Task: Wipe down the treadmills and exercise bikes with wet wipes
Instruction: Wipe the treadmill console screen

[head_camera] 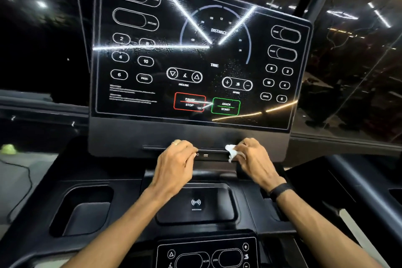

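Wet wipe (232,153) at the lower edge of the treadmill console (195,50).
My right hand (254,159) pinches the crumpled wipe in its grip against the port ledge (206,155); my left hand (176,163), fingers curled, rests on that ledge just beside. Below, the charging tray (195,215) and cup recess (82,209) lie open.

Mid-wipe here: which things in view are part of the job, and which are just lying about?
Part of the job:
wet wipe, held in the right hand
left hand, resting at the console ledge
treadmill display
port strip

Just lying about:
cable on the floor
green object
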The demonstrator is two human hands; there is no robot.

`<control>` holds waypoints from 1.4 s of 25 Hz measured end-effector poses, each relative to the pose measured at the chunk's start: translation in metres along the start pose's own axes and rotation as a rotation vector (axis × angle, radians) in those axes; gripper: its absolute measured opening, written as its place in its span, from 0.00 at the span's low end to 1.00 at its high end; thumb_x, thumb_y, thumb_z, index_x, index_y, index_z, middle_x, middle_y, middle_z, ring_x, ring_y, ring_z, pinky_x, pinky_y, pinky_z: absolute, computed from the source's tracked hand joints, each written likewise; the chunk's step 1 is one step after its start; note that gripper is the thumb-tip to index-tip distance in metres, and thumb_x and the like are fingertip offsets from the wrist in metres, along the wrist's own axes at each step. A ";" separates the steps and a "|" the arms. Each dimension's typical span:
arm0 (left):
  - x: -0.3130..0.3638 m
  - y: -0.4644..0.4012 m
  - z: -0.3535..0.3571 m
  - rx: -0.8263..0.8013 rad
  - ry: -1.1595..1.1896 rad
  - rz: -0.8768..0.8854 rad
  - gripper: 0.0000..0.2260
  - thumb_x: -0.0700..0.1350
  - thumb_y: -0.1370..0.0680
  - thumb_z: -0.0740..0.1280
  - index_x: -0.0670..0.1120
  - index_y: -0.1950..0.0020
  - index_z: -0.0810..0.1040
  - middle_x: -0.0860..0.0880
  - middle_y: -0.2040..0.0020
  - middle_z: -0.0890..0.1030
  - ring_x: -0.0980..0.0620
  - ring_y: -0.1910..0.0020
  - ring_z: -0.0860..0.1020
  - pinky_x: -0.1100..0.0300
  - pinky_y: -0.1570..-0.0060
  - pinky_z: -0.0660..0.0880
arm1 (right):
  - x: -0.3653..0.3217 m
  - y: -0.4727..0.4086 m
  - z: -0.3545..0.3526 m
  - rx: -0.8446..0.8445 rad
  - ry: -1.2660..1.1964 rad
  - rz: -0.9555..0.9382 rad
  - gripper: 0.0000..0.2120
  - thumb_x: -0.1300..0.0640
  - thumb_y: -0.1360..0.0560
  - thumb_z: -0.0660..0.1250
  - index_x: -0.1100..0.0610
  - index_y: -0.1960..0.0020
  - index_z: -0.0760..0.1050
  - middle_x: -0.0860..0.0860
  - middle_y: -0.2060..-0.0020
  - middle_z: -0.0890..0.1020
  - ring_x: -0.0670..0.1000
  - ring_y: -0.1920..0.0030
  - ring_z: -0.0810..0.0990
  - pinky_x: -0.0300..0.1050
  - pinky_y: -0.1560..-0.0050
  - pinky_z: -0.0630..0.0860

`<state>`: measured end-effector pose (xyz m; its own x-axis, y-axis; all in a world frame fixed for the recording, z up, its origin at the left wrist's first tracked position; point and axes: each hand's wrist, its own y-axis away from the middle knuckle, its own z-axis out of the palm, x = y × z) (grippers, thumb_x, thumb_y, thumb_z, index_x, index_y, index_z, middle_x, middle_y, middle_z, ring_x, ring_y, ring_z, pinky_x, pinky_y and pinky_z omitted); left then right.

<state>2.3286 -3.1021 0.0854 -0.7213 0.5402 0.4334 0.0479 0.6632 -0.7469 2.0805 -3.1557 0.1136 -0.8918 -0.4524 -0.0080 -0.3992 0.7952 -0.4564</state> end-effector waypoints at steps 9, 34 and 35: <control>-0.043 0.027 -0.057 0.263 -0.205 -0.133 0.08 0.34 0.26 0.66 0.40 0.50 0.82 0.48 0.55 0.82 0.47 0.57 0.78 0.52 0.54 0.74 | -0.150 -0.049 0.023 0.027 0.020 -0.264 0.16 0.70 0.51 0.75 0.60 0.67 0.75 0.54 0.71 0.74 0.58 0.69 0.75 0.44 0.70 0.69; -0.085 0.045 -0.127 -0.120 -0.421 -0.394 0.41 0.30 0.35 0.69 0.38 0.22 0.61 0.44 0.20 0.57 0.48 0.21 0.58 0.50 0.22 0.49 | -0.284 -0.059 0.059 0.113 0.062 -0.452 0.10 0.59 0.40 0.77 0.53 0.66 0.76 0.51 0.70 0.76 0.54 0.67 0.75 0.50 0.58 0.61; -0.088 0.046 -0.131 -0.132 -0.416 -0.385 0.43 0.28 0.37 0.68 0.38 0.22 0.61 0.45 0.20 0.57 0.49 0.21 0.58 0.51 0.22 0.48 | -0.274 -0.065 0.055 0.155 0.032 -0.428 0.10 0.61 0.42 0.76 0.53 0.65 0.77 0.51 0.69 0.75 0.56 0.66 0.75 0.51 0.59 0.59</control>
<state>2.4851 -3.0512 0.0791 -0.9134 0.0159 0.4067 -0.2052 0.8451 -0.4937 2.3626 -3.1055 0.0970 -0.6606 -0.7123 0.2371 -0.6990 0.4682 -0.5406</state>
